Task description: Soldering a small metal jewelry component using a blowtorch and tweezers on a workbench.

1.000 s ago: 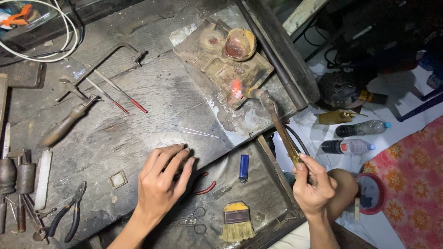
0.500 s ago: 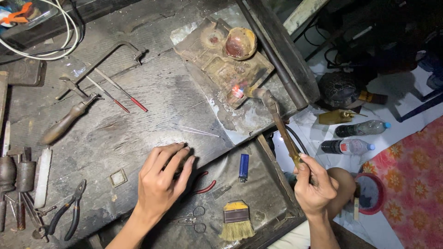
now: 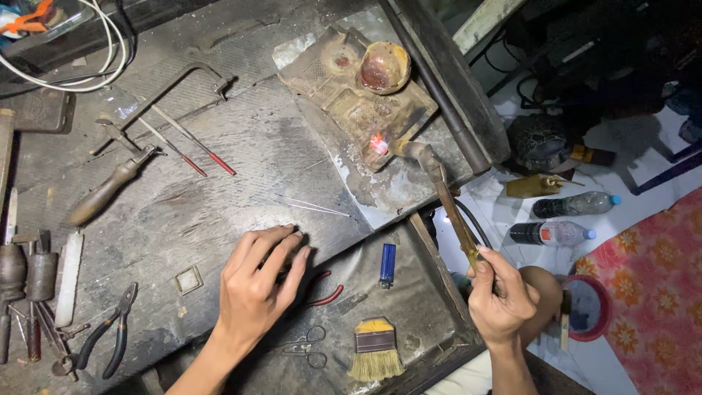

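Observation:
My right hand (image 3: 501, 296) grips the handle end of a long brass torch (image 3: 446, 194). Its bent nozzle points at a glowing red-hot small piece (image 3: 378, 144) lying on a worn soldering block (image 3: 344, 99) at the far middle of the workbench. A round crucible (image 3: 384, 67) sits on the same block. My left hand (image 3: 257, 285) rests flat, fingers together, at the front edge of the dark bench top (image 3: 219, 197) and holds nothing. A thin pair of tweezers (image 3: 311, 206) lies just beyond its fingertips.
A jeweller's saw frame (image 3: 157, 99), red-handled files (image 3: 194, 143), pliers (image 3: 102, 336) and hammers lie at left. A blue lighter (image 3: 387, 263), small scissors (image 3: 307, 347) and a brush (image 3: 375, 350) sit on the lower tray. Bottles (image 3: 570, 205) stand on the floor at right.
The torch nozzle has shifted slightly over the block and the red glow at its tip is brighter. Both hands stay almost where they were.

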